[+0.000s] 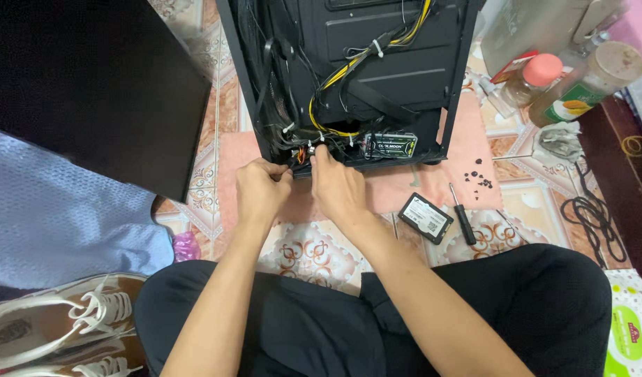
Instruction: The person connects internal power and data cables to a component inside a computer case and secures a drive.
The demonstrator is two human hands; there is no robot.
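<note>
Carefully, 2 hands work on cables at the near bottom edge of the black computer case (377,63).
Left hand (259,187) and right hand (337,183) are both closed, pinching the small connector (300,155); better to hold its body, not the thin wires, and keep it straight.

We find the tightest spot at the lower edge of the open computer case (349,77), where yellow and black cables (335,77) crowd the opening around our left hand (259,190) and right hand (338,187). A drive (391,144) blocks the bay to the right. On the pink mat (467,139), loose screws (480,178), a screwdriver (463,213) and a second drive (425,217) clutter the right side. The black panel (91,84) walls off the left. Bare floor (307,251) lies open between our knees and the case.
</note>
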